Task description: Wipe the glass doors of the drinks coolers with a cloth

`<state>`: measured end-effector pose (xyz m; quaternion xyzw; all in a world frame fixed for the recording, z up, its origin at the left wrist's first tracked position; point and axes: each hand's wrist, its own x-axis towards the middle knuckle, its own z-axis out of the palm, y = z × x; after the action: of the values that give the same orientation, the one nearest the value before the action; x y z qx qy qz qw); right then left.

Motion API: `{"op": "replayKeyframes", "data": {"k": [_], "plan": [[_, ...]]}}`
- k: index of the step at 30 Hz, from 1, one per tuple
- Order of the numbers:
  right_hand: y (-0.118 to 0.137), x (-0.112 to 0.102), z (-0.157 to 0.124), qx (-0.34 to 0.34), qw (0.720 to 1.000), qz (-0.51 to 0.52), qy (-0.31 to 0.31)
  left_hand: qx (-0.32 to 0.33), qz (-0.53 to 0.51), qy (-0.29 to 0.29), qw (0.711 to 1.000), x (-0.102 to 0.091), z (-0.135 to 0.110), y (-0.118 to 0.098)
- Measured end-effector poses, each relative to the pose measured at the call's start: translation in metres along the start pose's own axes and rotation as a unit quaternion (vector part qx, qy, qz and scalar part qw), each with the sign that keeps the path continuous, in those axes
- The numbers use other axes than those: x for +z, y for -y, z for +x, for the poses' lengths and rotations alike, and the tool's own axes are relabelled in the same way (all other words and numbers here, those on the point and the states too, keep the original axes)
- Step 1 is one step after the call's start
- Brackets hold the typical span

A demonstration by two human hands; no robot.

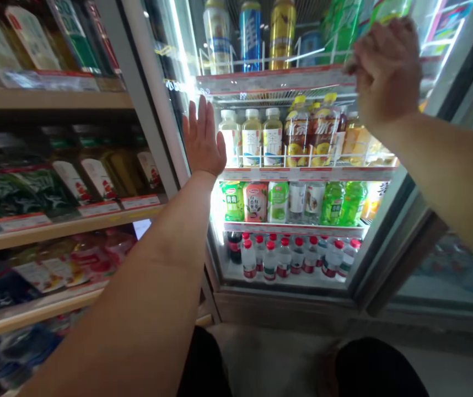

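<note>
Lit drinks cooler (281,306): left hand (204,146) raised, fingers (202,114) extended; right hand (388,74) higher, fingers curled, grasp unclear.

Tan shelves (54,100): on your left, holding bottles (69,176)
Lowest row (25,348): bluish, probably bottles; blurred
Floor (269,355): grey, below you

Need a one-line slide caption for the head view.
Left hand open, right hand curled, both held up before a lit fridge of bottles and cans.
</note>
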<state>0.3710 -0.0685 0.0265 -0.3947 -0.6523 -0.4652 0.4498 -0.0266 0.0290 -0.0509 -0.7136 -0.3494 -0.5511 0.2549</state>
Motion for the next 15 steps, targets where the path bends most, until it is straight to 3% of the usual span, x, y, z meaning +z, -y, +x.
{"op": "replayKeyframes", "data": {"k": [5,8,11,15], "plan": [[-0.002,0.011,-0.037,0.123,0.989,-0.01,-0.076,-0.01,-0.016,0.009,1.0,0.003,0.001,0.004],[-0.007,0.01,-0.047,0.107,0.993,-0.022,-0.043,-0.009,-0.028,0.005,1.0,0.002,0.0,0.002],[-0.033,0.002,-0.027,0.091,0.995,-0.028,-0.022,-0.011,-0.019,0.001,1.0,0.0,0.0,-0.001],[-0.062,0.006,-0.029,0.152,0.988,-0.021,-0.004,-0.013,0.013,0.007,1.0,-0.001,-0.001,-0.003]]}}
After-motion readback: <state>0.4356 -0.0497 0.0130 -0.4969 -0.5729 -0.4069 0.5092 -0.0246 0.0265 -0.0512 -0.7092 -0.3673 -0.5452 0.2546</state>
